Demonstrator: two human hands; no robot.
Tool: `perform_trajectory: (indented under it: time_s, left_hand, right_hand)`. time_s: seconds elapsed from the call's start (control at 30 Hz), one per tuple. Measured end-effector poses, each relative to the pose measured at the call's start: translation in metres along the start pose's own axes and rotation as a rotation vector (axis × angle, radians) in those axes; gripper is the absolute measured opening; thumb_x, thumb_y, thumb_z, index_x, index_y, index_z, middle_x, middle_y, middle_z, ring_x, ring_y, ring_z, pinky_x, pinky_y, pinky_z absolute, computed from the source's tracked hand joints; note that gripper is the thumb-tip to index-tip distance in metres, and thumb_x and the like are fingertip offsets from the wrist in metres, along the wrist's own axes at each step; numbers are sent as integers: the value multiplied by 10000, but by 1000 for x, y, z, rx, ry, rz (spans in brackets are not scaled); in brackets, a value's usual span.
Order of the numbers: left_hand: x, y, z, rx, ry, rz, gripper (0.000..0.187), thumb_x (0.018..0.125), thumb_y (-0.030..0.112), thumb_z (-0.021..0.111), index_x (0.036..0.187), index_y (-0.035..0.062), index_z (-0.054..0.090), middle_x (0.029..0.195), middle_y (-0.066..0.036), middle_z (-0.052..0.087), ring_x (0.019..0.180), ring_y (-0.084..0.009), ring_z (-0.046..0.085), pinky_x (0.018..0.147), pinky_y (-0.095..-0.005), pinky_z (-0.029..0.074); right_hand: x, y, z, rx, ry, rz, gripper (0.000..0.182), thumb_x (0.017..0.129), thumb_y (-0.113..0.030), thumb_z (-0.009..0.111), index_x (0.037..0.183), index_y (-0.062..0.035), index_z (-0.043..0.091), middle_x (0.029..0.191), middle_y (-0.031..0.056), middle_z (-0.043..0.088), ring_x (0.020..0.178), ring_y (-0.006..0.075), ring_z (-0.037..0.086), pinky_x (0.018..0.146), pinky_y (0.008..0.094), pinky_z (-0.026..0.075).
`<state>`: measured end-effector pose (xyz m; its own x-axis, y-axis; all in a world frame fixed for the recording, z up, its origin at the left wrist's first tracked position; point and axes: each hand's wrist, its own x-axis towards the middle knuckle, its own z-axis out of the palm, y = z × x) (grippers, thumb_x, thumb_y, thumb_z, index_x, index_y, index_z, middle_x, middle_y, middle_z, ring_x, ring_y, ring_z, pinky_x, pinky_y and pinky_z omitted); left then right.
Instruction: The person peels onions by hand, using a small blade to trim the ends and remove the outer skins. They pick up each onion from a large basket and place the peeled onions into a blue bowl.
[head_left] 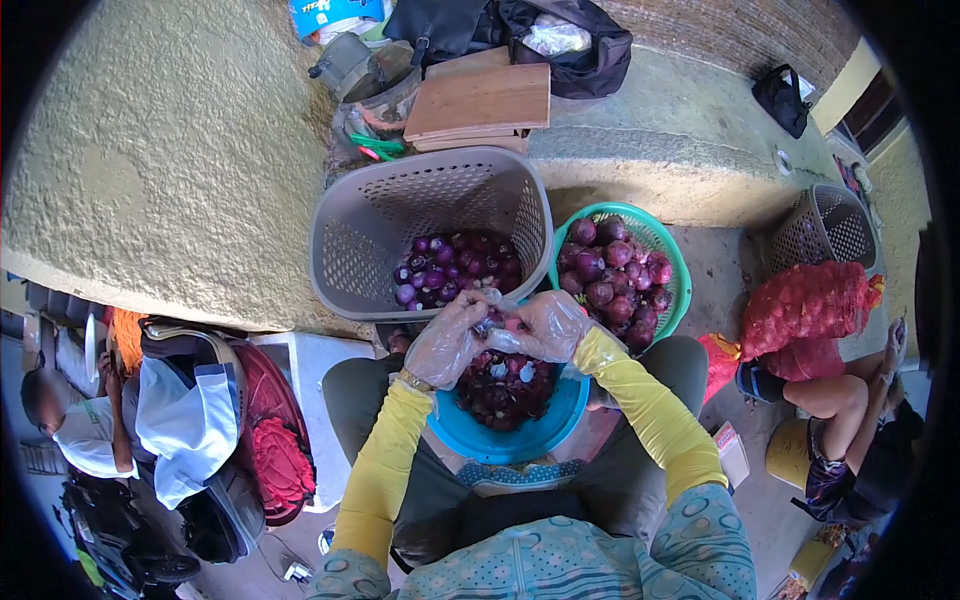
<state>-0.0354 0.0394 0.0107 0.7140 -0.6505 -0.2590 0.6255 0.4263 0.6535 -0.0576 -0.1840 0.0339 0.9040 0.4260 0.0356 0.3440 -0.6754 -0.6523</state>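
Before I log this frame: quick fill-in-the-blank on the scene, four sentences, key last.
1. The left hand and right hand wear gloves of see-through ____.
2. The basin holding onion skins is coloured ____.
3. In the picture, the round green basket stands to the ____ of the gray perforated basket.
4. The sleeves over both forearms are ____.

Missing words: plastic; blue; right; yellow.

Brn wood bd. (478, 102) nr blk bag (590, 68); wht cloth (185, 415) far L.

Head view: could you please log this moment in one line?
left hand, right hand: gloved, together over blue basin; grey basket: onions inside; grip: unclear
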Motion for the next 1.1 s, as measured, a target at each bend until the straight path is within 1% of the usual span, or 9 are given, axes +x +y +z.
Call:
perform_trajectory:
  time_s: [0.1,0.17,0.23,0.3,0.53,0.63,0.73,0.8,1.1]
  left_hand:
    - [1,-1,5,1,3,82,199,1063,200,567,1225,86,583,1273,-85,573,1245,-224,550,1095,-420,448]
    - [5,-2,-1,-14,9,132,196,1072,182,540,1239,83,569,1277,-85,567,1259,-228,551,1120,-439,435]
    - [6,2,-3,-27,18,181,194,1082,164,514,1253,81,556,1282,-85,562,1273,-232,552,1144,-457,421]
    - [5,4,-4,-83,3,199,224,1081,152,512,1288,77,549,1287,-83,554,1302,-235,528,1169,-475,400]
    - [3,10,0,6,39,182,293,1077,177,530,1342,52,546,1316,-82,546,1313,-221,516,1187,-480,388]
    - [2,12,4,42,38,203,326,1082,186,521,1379,53,533,1334,-83,550,1300,-211,526,1170,-470,407]
    - [0,14,3,71,25,163,337,1092,199,500,1389,44,540,1345,-84,564,1295,-207,532,1140,-461,437]
    - [-1,13,2,152,27,129,342,1095,228,498,1369,35,567,1347,-89,584,1287,-203,541,1112,-456,463]
    - [3,11,16,155,25,68,313,1077,202,530,1336,38,591,1362,-90,591,1261,-201,567,1043,-410,516]
  right_hand:
    - [-2,-5,-3,145,-135,77,568,897,-625,667,730,-85,720,613,178,618,613,396,643,583,464,500]
    - [-3,-4,1,20,-166,-53,577,887,-650,661,757,-94,747,616,163,637,617,378,659,597,468,512]
    - [-4,-4,3,-51,-185,-88,679,902,-733,562,739,-97,739,645,176,654,655,389,671,641,482,531]
    - [-5,-5,1,-120,-316,-101,589,882,-657,652,778,-90,774,652,153,670,669,363,681,643,457,531]
    - [-4,4,7,-29,-256,-41,606,825,-678,697,762,-79,761,672,157,678,668,375,676,641,454,530]
    - [-2,-2,1,-227,-299,-96,641,755,-707,747,756,-65,745,672,158,678,683,366,692,637,456,535]
    - [-3,-10,-5,-61,-114,-80,645,703,-690,805,775,-54,728,694,165,684,694,358,705,635,450,543]
    - [-3,-8,1,134,25,97,618,719,-651,826,804,-49,716,708,167,682,685,356,703,633,443,545]
    - [-3,-6,0,-35,156,70,590,770,-637,801,841,-59,701,704,161,678,684,367,695,647,430,551]
